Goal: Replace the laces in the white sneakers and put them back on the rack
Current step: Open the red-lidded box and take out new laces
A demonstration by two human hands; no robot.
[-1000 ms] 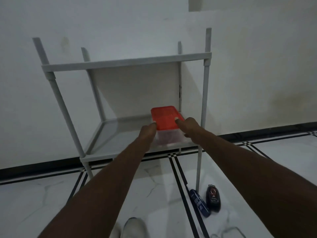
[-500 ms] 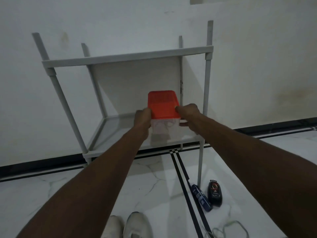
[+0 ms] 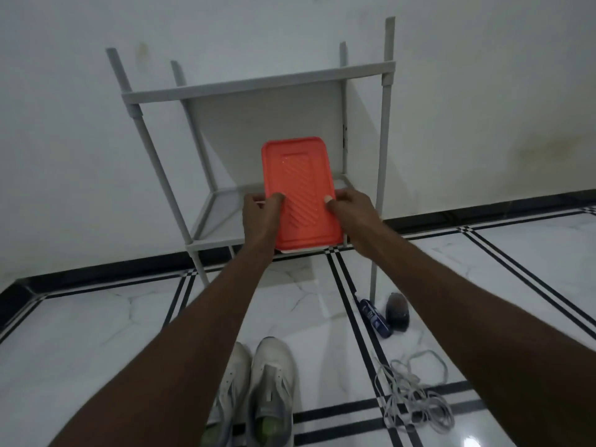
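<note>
Left hand (image 3: 261, 214) and right hand (image 3: 353, 212) gripping the red-lidded container (image 3: 301, 195), now lifted clear of the rack (image 3: 258, 88) lower shelf toward the body. Likely fresh laces inside. White sneakers (image 3: 258, 391) unlaced on floor; old laces (image 3: 416, 395) beside.

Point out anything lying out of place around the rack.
The white sneakers stand on the floor, not on the rack. A tangle of laces sprawls loose on the tiles to their right. A blue tube and a dark object lie by the rack's front right leg. Both hands grip the red-lidded box.
</note>
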